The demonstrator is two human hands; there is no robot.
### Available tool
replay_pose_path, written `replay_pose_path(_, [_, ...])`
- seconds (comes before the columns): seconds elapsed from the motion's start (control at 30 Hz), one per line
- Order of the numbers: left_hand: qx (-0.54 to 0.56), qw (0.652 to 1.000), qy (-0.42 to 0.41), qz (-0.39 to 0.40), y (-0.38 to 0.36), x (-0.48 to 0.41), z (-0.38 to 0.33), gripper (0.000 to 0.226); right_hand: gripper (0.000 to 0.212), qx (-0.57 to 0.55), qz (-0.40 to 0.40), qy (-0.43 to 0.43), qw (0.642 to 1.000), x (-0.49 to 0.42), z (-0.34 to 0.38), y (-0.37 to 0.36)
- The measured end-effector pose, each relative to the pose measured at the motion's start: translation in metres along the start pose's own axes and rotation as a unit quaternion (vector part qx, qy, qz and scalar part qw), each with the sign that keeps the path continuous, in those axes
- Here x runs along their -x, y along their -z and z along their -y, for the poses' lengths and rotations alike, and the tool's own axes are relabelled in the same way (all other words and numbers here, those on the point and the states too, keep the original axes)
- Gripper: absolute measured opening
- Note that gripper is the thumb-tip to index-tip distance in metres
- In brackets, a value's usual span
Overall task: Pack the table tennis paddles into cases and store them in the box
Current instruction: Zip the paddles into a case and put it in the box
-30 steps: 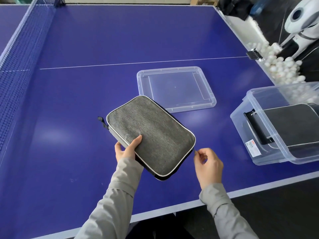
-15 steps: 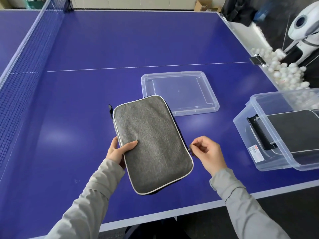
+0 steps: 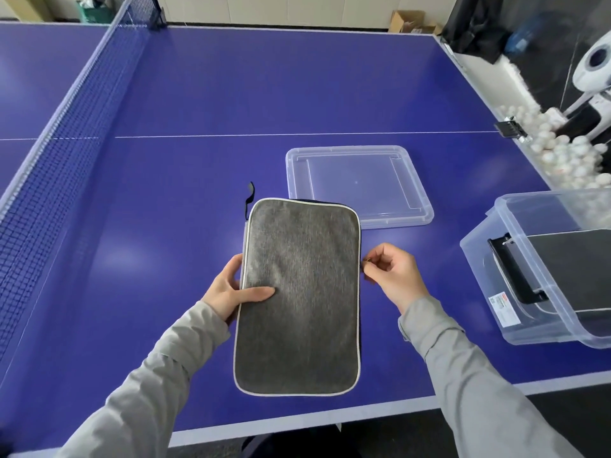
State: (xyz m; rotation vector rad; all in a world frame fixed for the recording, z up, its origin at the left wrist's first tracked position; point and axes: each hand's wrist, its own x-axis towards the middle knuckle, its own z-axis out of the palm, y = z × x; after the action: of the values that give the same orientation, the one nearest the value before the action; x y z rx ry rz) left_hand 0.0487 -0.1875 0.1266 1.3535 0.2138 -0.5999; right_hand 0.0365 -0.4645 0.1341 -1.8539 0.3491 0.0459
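Two hands work over a blue table tennis table (image 3: 165,193). The left hand (image 3: 231,292) grips the long edge of a grey fabric rectangular paddle case with white piping (image 3: 301,309), thumb on top. The right hand (image 3: 396,276) pinches a small zipper pull (image 3: 366,263) on the case's right edge. Farther right lie a clear plastic lid (image 3: 357,183) and an open clear plastic storage box (image 3: 476,259) holding another dark case (image 3: 575,269). A hard pull could snag the zipper or twist the case from its one-handed grip.
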Motion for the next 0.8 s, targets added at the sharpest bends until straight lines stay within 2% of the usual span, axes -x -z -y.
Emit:
replay_pose_path(0.1, [-0.034,0.999,-0.012,0.016,0.005,-0.001,-0.008,0.105,0.024,-0.018,0.0,-0.003,1.0,-0.003,0.003,-0.002])
replay_pose_path(0.27, [-0.117,0.99,-0.005,0.073,0.013,0.002,-0.014,0.093,0.026,-0.083,-0.062,0.012,0.995,-0.018,0.017,0.01])
replay_pose_path(0.33, [-0.176,0.98,-0.006,0.093,0.014,0.004,-0.016,0.084,0.025,-0.064,-0.036,0.021,0.997,-0.021,0.024,0.015])
replay_pose_path(0.47, [-0.258,0.961,-0.011,0.097,0.011,0.004,-0.022,0.074,0.024,0.047,0.026,0.038,0.998,-0.023,0.03,0.015])
replay_pose_path(0.6, [-0.39,0.917,-0.025,0.085,0.006,0.0,-0.033,0.074,0.03,0.116,0.043,0.105,0.987,-0.023,0.04,0.001])
replay_pose_path(0.7, [-0.47,0.878,-0.028,0.085,-0.003,-0.003,-0.037,0.071,0.028,0.112,0.05,0.152,0.981,-0.02,0.052,-0.011])
replay_pose_path(0.8, [-0.514,0.854,-0.034,0.076,-0.006,-0.005,-0.037,0.076,0.019,0.102,0.059,0.181,0.976,-0.018,0.059,-0.017])
